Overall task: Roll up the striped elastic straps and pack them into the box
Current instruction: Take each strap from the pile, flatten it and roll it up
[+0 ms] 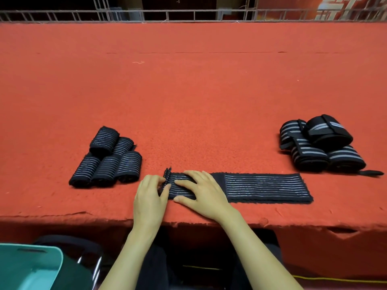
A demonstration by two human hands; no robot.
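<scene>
A black elastic strap with thin white stripes (266,188) lies flat along the near edge of the red table. Its left end is lifted and folded over into the start of a roll. My left hand (149,197) pinches that folded end with thumb and fingers. My right hand (201,192) lies flat on the strap just right of the fold, fingers spread, covering part of it. A pile of several rolled thin-striped straps (106,159) sits to the left. A teal box (29,266) stands below the table edge at the lower left.
A heap of several wider-striped black rolled wraps (320,143) sits at the right, one tab end sticking out toward the table edge. The red felt table (188,91) stretches far back to a white wire rail (188,15). A chair frame shows beside the teal box.
</scene>
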